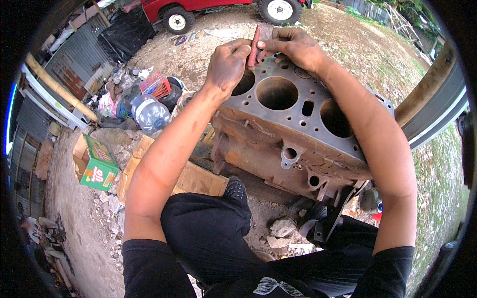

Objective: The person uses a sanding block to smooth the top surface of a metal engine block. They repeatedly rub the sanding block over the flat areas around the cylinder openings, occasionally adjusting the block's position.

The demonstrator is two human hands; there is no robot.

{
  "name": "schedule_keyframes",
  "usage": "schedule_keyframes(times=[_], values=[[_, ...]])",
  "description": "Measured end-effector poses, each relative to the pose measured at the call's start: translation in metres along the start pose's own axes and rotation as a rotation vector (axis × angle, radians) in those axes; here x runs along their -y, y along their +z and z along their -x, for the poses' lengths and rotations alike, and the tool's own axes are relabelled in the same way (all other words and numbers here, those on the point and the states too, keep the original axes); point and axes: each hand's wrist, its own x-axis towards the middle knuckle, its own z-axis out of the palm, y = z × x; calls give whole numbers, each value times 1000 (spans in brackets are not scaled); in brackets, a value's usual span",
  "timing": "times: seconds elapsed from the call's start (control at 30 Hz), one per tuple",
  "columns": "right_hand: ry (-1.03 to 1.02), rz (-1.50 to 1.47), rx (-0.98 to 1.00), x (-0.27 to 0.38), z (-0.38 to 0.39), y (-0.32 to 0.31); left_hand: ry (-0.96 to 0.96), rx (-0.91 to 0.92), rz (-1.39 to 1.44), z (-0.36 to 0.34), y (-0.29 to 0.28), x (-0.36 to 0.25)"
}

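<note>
Strip (254, 48) in hands (224, 67), block edge (282, 128), open dirt (348, 39)

Red car (208, 8), 12 o'clock: upper part cut off by top edge. Engine block (293, 131): left-hand hole (243, 85) partly covered by left hand (227, 64); right forearm (365, 116), 2 o'clock, hides part of the block's top. Shirt (233, 291), 6 o'clock: cropped below. Clutter (47, 243), 8 o'clock: too small, dark to identify.

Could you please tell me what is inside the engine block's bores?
Only brownish wall shows in the middle bore; the left hand partly covers the left bore, the right forearm the right bore.
</note>
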Motion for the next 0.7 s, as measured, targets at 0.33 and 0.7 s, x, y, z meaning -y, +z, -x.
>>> schedule_keyframes(times=[0.33, 0.7], values=[[-7, 202, -74, 0, -2, 3, -7, 23, 7, 1, -4, -4], [-23, -16, -114, 2, 6, 2, -56, -2, 101, 7, -1, -14]])
